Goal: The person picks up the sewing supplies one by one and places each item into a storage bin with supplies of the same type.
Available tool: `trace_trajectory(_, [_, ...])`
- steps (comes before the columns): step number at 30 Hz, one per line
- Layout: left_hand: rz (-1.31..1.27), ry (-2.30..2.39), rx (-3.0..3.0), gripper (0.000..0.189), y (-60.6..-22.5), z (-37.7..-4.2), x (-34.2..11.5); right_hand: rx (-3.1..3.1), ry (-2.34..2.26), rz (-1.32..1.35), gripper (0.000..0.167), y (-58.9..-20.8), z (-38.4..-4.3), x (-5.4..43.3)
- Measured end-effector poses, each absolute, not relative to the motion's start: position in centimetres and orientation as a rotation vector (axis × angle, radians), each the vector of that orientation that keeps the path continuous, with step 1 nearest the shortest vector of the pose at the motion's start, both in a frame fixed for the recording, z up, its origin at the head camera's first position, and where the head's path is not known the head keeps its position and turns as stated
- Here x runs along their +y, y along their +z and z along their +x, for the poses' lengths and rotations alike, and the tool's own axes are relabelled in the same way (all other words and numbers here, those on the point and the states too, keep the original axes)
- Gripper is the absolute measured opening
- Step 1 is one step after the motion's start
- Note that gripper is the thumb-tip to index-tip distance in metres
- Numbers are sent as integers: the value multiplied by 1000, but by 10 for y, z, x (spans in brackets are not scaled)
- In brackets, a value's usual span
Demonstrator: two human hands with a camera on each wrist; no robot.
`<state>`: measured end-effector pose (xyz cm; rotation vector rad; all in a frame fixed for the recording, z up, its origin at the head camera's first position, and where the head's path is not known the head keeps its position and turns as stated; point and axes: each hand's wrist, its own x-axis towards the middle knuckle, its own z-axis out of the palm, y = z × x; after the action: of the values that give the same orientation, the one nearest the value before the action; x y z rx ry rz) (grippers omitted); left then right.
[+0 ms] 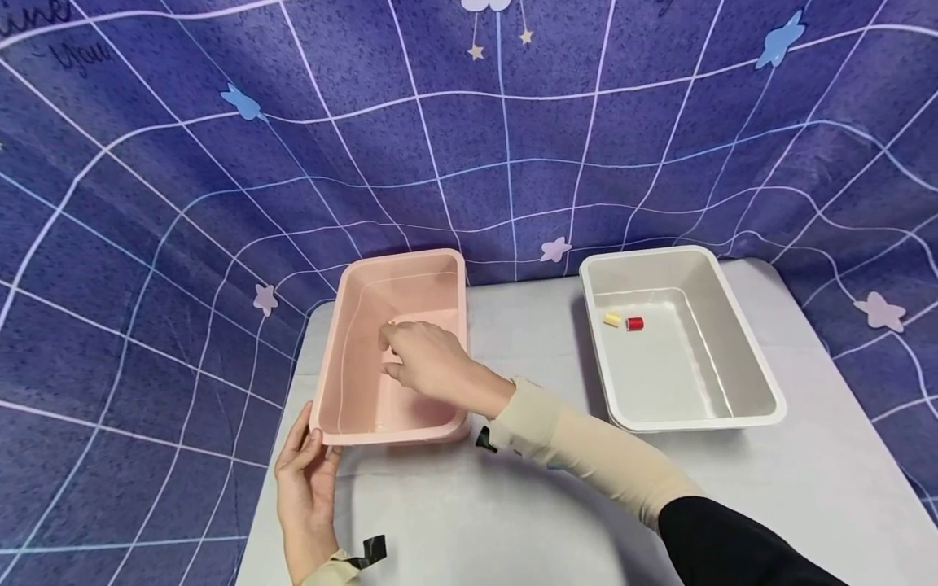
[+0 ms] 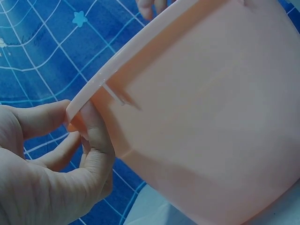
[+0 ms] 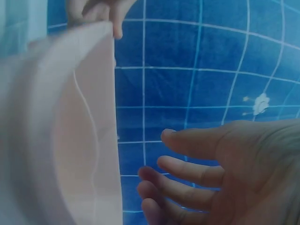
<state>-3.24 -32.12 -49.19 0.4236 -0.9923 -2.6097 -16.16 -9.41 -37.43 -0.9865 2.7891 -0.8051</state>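
Note:
A pink plastic bin (image 1: pixel 396 264) stands at the left of the table. My left hand (image 1: pixel 308 480) pinches its near left corner; in the left wrist view, thumb and fingers (image 2: pixel 96 126) clasp the rim from both sides. Above the bin's inside is my right hand (image 1: pixel 425 358), its fingers loosely bent. The right wrist view shows the thumb and fingers of that right hand (image 3: pixel 211 173) apart, with nothing between them. A tiny yellowish bit (image 1: pixel 392 322) shows beside its fingertips in the head view, mostly hidden by the hand.
To the right stands a light grey bin (image 1: pixel 747 325). Inside it lie a small red thread spool (image 1: pixel 634 324) and a yellow one (image 1: pixel 611 320), close together. A blue patterned cloth (image 1: pixel 513 122) hangs behind and beside the white table (image 1: pixel 528 342).

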Motion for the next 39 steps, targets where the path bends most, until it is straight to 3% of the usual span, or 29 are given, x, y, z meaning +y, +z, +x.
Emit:
trace_trajectory(22, [572,-2576,-930,49,-487,-34,-317,2727,-955,-1044,27,-377,-90,-21])
trace_trajectory(39, [582,-2515,-911,46,-488,-33,-310,2551,-1173,-1398,26,-399,-70,40])
